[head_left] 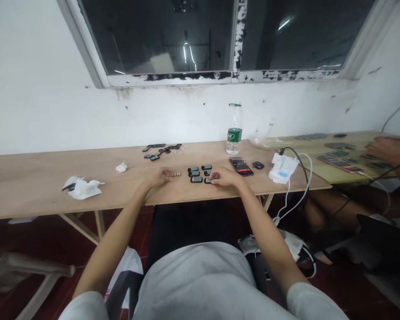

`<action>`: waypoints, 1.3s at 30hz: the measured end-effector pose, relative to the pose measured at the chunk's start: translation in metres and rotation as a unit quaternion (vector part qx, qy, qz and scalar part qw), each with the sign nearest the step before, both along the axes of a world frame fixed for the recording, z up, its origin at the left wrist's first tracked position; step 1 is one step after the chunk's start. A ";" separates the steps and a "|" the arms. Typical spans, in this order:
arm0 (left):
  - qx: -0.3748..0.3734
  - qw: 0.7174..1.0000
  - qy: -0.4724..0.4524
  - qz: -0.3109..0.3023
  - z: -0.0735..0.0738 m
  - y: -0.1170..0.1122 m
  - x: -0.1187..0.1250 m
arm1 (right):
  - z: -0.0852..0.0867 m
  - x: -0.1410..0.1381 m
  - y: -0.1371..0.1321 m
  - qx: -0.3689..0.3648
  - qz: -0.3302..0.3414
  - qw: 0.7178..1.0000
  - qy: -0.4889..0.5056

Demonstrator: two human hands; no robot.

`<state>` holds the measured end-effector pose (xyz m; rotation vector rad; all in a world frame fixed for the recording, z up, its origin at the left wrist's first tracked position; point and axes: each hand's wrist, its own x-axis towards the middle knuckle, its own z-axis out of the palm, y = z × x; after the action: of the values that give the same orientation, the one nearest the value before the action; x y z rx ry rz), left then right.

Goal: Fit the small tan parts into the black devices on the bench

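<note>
In the head view, my left hand (160, 177) rests on the table with its fingers closed around the near end of a short strip of small tan pieces (176, 174). To its right lie several small black-framed parts with grey faces (196, 180), set out in two columns. My right hand (224, 177) reaches in from the right, its fingertips pinched on the nearest part of the right column, a black-and-grey piece (208, 181). The fingers hide some of that piece and of the one behind it.
More black parts (155, 155) lie in a loose pile at the back. A water bottle (234, 135), phone (241, 167), black mouse-like object (259, 165) and white power strip (283, 169) with cables stand right. Crumpled tissue (85, 188) lies left. Another person's hand (388, 149) is far right.
</note>
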<state>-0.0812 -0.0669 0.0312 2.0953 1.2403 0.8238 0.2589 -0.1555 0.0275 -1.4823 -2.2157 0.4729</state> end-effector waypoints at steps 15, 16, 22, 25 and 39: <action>0.244 0.960 0.068 -0.118 0.003 -0.077 0.062 | 0.012 -0.008 -0.010 -0.012 0.048 0.999 0.014; 0.272 0.952 0.072 -0.119 0.000 -0.080 0.069 | 0.015 -0.011 -0.013 -0.002 0.056 0.998 0.029; 0.365 0.915 0.087 -0.148 -0.015 -0.078 0.079 | 0.026 -0.029 -0.020 0.025 0.112 0.989 0.098; 0.372 0.910 0.094 -0.154 -0.012 -0.076 0.072 | 0.026 -0.032 -0.019 0.027 0.124 0.986 0.107; 0.412 0.885 0.076 -0.202 -0.012 -0.069 0.059 | 0.025 -0.029 -0.018 0.016 0.140 0.982 0.127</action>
<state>-0.0220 -0.1354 0.0190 2.9954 0.4730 1.1217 0.2297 -0.1734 0.0529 -1.0320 -2.2180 0.6718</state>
